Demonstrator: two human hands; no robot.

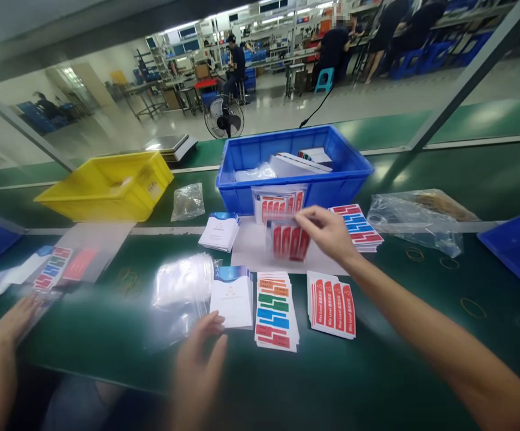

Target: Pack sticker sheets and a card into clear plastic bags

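My right hand [325, 230] is closed on the top edge of a clear zip bag [287, 240] with red label sheets inside, held just in front of the blue bin. Another filled bag [264, 200] stands behind it against the bin. My left hand [201, 353], blurred, is open with thumb and fingers apart, its fingertips by a stack of white booklets [232, 302]. Left of that stack lies a pile of clear bags [183, 278]. To its right are multicoloured sticker sheets [275, 311] and red label sheets [332, 306].
The blue bin [296, 194] holds papers and bags. A yellow bin [107, 203] stands left. Further booklets [220, 230], sticker sheets [357, 227], a bag of rubber bands [422, 212] and loose rubber bands [473, 308] lie around. A co-worker's hand [26, 314] rests at far left.
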